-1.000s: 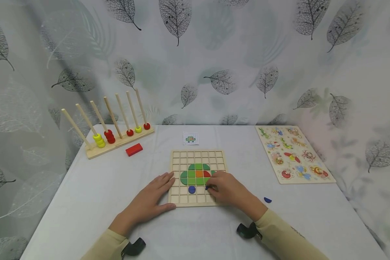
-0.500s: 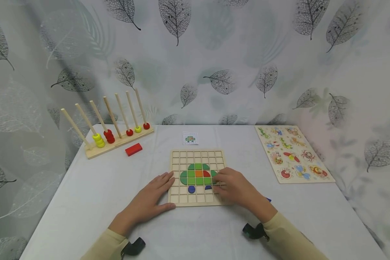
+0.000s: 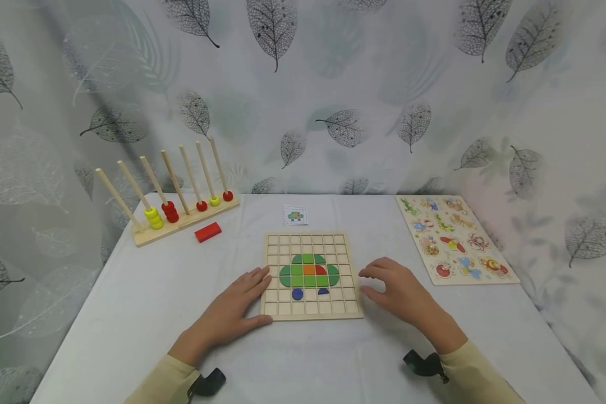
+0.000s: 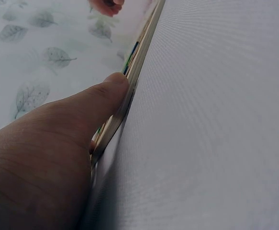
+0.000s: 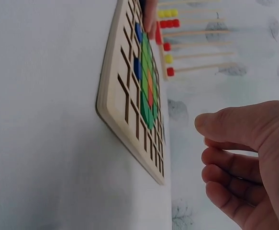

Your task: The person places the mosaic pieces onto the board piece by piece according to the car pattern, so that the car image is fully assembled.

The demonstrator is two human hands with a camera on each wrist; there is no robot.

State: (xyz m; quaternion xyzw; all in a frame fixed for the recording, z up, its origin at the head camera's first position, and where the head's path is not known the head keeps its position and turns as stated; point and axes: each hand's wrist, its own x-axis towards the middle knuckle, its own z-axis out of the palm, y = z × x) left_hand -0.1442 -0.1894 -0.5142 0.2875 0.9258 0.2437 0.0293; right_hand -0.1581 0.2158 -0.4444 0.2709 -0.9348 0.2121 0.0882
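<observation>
A wooden grid board [image 3: 280, 308] lies in the middle of the table. On it, green pieces [image 3: 308, 280], an orange square [image 3: 310, 270] and a red piece [image 3: 321, 270] form a rounded shape. Below that shape sit a blue round [image 3: 297, 294] and a blue half-round piece [image 3: 324, 291]. My left hand [image 3: 234, 300] rests at the board's left edge, fingers extended; in the left wrist view its thumb [image 4: 106, 93] touches the rim. Just right of the board, my right hand [image 3: 396, 286] holds nothing, thumb and fingers apart.
A small pattern card [image 3: 295, 215] lies behind the board. At the back left stand a peg stand [image 3: 187, 219] with red and yellow beads and a red block [image 3: 209, 232]. A picture puzzle board [image 3: 449, 241] lies at the right.
My right hand has let go of the blue half-round piece on the board and moved right, off the board. Its forearm now covers the other blue piece on the table. The left hand stays put.
</observation>
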